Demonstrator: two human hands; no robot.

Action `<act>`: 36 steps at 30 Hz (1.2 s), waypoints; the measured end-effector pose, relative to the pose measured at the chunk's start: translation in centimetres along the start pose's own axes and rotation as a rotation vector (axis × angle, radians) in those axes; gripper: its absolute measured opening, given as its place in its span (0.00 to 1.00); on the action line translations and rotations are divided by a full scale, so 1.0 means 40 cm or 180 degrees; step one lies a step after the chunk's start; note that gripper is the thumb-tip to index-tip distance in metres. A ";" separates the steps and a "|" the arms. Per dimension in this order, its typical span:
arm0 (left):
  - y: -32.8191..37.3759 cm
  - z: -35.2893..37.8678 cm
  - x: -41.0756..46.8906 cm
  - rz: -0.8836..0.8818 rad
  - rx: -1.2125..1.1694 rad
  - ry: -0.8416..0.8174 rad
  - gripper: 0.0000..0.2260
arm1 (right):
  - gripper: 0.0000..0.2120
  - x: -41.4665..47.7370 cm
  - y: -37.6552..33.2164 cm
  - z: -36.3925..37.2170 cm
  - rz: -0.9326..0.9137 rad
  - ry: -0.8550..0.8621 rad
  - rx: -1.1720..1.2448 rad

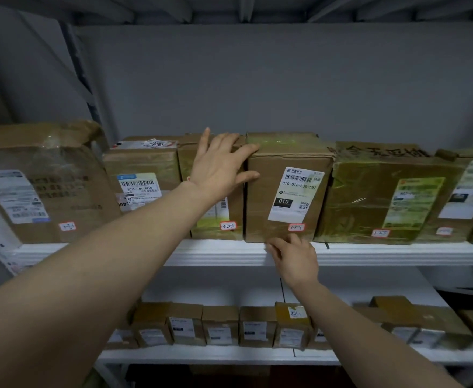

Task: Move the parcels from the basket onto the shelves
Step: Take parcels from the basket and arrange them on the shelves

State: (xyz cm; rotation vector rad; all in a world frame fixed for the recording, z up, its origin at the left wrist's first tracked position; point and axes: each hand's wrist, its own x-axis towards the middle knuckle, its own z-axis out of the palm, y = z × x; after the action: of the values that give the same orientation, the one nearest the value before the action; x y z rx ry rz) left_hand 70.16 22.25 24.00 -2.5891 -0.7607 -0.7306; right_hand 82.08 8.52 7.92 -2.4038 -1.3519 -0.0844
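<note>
A brown cardboard parcel with a white barcode label reading 010 stands upright on the upper white shelf, between other boxes. My left hand lies with spread, straight fingers over its top left corner and the neighbouring box. My right hand touches the parcel's bottom front edge at the shelf lip, fingers bent slightly. A small red-framed tag marked 3-2-4 sits on the parcel's lower front. The basket is out of view.
More taped parcels fill the upper shelf: a large box at left, a green-taped one at right. A row of small boxes lines the lower shelf. A grey wall stands behind.
</note>
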 end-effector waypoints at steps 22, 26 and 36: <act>0.081 -0.019 0.011 0.0003 0.0161 0.0247 0.31 | 0.14 -0.022 0.094 -0.064 -0.0075 0.0680 0.0866; 0.235 0.012 0.000 0.0673 -0.0135 0.0773 0.30 | 0.17 -0.054 0.205 -0.125 0.0304 0.1239 0.1295; 0.537 0.160 -0.035 0.1601 0.0188 0.0497 0.37 | 0.35 -0.112 0.440 -0.213 0.1429 0.1382 0.1706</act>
State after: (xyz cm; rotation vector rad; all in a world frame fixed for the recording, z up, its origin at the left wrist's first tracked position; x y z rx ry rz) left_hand 83.97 7.48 14.26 -2.4760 -0.0703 -0.7201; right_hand 95.48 -6.29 9.56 -2.0103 -0.5356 -0.0993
